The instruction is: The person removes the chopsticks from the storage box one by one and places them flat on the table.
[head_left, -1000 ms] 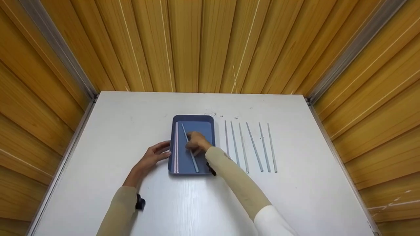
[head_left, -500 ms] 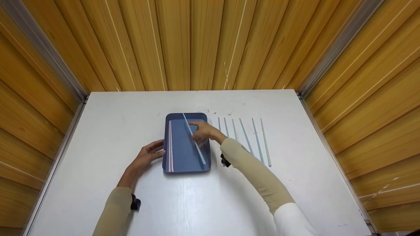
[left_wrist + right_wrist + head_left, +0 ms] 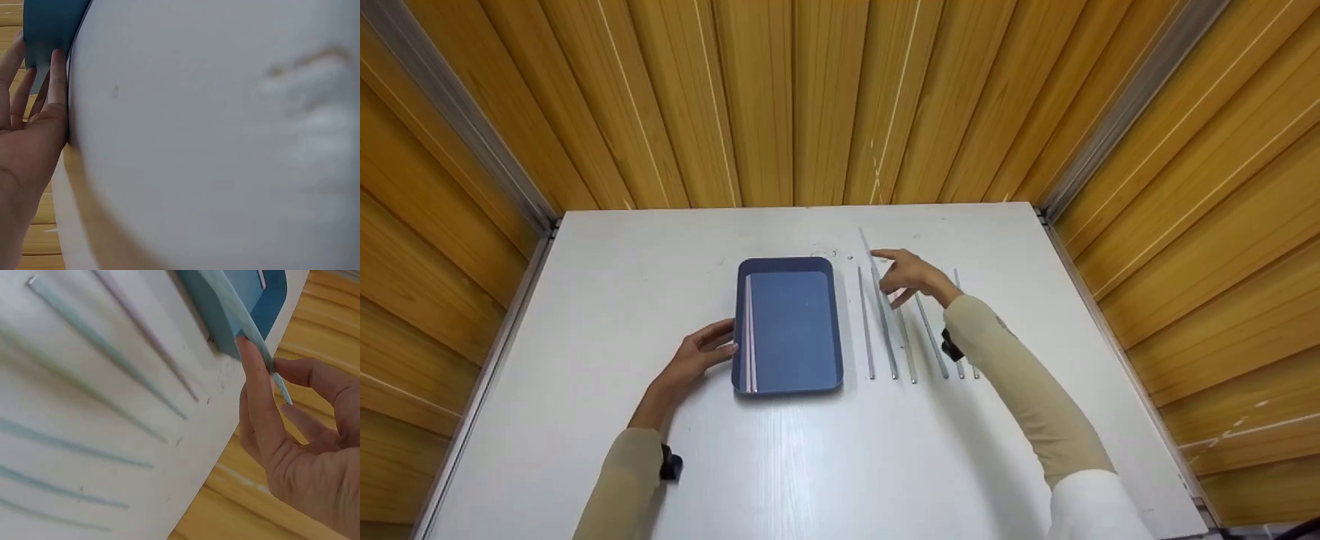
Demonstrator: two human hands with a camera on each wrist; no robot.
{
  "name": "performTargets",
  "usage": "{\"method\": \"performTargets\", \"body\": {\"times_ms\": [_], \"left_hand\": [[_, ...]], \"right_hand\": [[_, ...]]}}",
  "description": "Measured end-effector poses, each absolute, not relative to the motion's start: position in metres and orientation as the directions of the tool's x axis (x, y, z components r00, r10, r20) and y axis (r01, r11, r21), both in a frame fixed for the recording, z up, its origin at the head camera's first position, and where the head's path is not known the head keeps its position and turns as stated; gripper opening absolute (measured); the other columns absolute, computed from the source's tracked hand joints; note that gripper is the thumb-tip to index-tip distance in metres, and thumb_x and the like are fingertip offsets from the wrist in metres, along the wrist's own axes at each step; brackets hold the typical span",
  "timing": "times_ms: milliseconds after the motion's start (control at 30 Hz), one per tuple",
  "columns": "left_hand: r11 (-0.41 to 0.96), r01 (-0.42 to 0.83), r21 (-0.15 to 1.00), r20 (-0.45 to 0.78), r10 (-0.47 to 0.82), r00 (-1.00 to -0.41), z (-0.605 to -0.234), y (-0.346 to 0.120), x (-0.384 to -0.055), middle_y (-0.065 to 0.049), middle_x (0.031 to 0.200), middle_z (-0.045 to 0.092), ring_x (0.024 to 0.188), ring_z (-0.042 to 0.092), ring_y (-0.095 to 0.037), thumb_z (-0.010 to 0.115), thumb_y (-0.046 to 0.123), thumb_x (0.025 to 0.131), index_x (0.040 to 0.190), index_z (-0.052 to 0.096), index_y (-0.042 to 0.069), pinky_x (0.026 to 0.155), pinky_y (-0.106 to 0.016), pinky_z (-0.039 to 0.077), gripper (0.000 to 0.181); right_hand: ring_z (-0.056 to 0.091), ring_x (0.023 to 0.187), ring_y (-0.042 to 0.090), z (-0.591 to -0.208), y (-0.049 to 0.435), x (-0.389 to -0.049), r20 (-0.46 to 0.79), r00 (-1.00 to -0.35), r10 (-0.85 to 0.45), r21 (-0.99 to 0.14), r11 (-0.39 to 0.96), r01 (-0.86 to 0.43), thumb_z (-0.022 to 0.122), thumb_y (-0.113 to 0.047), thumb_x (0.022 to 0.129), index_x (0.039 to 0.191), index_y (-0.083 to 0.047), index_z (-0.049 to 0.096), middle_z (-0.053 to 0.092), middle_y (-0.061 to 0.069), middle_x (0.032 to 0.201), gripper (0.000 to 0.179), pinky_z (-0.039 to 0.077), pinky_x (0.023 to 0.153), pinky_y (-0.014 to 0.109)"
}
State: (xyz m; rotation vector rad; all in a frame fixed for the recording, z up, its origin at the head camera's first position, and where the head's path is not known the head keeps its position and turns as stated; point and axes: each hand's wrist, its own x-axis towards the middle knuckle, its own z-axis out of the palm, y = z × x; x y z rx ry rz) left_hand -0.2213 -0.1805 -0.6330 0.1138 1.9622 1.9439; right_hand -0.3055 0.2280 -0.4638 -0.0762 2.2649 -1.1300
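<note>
My right hand [image 3: 911,277] pinches a pale blue chopstick [image 3: 242,312] between thumb and fingers, and holds it above the row of chopsticks on the table. In the head view it overlaps a blue one of that row. My left hand [image 3: 697,360] touches the left side of a blue rectangular tray [image 3: 838,330], its fingers nearly straight against the outer wall in the left wrist view. Two pink chopsticks [image 3: 750,334] lie side by side along the tray's left inner wall. The rest of the tray floor is bare.
Right of the tray, several chopsticks lie roughly lengthwise on the white table [image 3: 780,465], among them a purple one [image 3: 866,322], a greenish one [image 3: 910,349] and a blue one [image 3: 934,341]. Wood-patterned panels [image 3: 765,105] enclose the back and sides.
My right hand has lifted the blue chopstick out of the tray and carried it right, over the row on the table. The left hand stays at the tray; the head view has shifted slightly.
</note>
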Motion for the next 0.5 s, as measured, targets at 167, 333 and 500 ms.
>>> {"method": "performTargets", "body": {"times_ms": [167, 333, 500], "left_hand": [[0.045, -0.201, 0.979, -0.205, 0.311, -0.928, -0.633, -0.179, -0.221, -0.016, 0.159, 0.045, 0.15, 0.04, -0.032, 0.073, 0.016, 0.096, 0.154, 0.045, 0.008, 0.111, -0.028, 0.049, 0.065], [0.035, -0.205, 0.978, -0.206, 0.309, -0.928, -0.633, -0.18, -0.221, -0.015, 0.159, 0.045, 0.15, 0.04, -0.032, 0.074, 0.018, 0.095, 0.153, 0.045, 0.009, 0.11, -0.025, 0.049, 0.066], [0.036, -0.209, 0.977, -0.209, 0.311, -0.927, -0.632, -0.18, -0.22, -0.016, 0.16, 0.044, 0.15, 0.04, -0.032, 0.073, 0.016, 0.096, 0.154, 0.043, 0.008, 0.107, -0.022, 0.05, 0.066]], "right_hand": [[0.061, 0.104, 0.028, -0.453, 0.284, -0.311, -0.513, -0.836, -0.195, -0.699, 0.661, 0.274, 0.058, 0.006, 0.095, 0.164, -0.011, 0.02, 0.056, 0.017, 0.109, 0.081, 0.065, 0.08, 0.04], [0.061, 0.108, 0.031, -0.45, 0.334, -0.309, -0.506, -0.849, -0.149, -0.688, 0.664, 0.294, 0.057, 0.005, 0.096, 0.164, -0.009, 0.015, 0.054, 0.024, 0.12, 0.082, 0.065, 0.084, 0.043], [0.059, 0.113, 0.036, -0.462, 0.374, -0.301, -0.535, -0.836, -0.122, -0.667, 0.668, 0.33, 0.058, 0.004, 0.096, 0.164, -0.007, 0.015, 0.052, 0.028, 0.126, 0.081, 0.064, 0.086, 0.044]]}}
